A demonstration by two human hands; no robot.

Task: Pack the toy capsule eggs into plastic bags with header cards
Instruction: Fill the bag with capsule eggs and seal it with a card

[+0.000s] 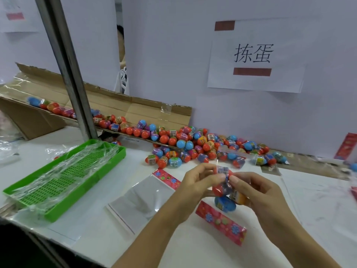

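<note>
At the far left I saw a shallow green perforated plastic tray draped with loose clear film, and behind it a flattened brown cardboard box forming a ramp down which a heap of small red, blue and purple toy capsule eggs had spilled onto the white table. Nearer me, an empty clear plastic bag with a pink flowered header card lay flat, its long axis running from near-left to far-right, header end away from me.

Right of that, my left hand was curled, thumb and fingertips pinching the top of a cluster of eggs held in the air — a red one uppermost, a blue one hanging lowest. My right hand met it from the other side, fingers bent round the same bundle, an orange-yellow egg against its palm. I couldn't tell whether the eggs already sat inside clear film; something glossy seemed to wrap them.

Directly below the bundle lay a second pink flowered header card, its long axis angled near-right. I judged this the card the move turned on — it lay just under both hands, somewhat closer to the right.

Beyond, part-filled bags rested by the heap, and a white paper sign hung on the wall.
</note>
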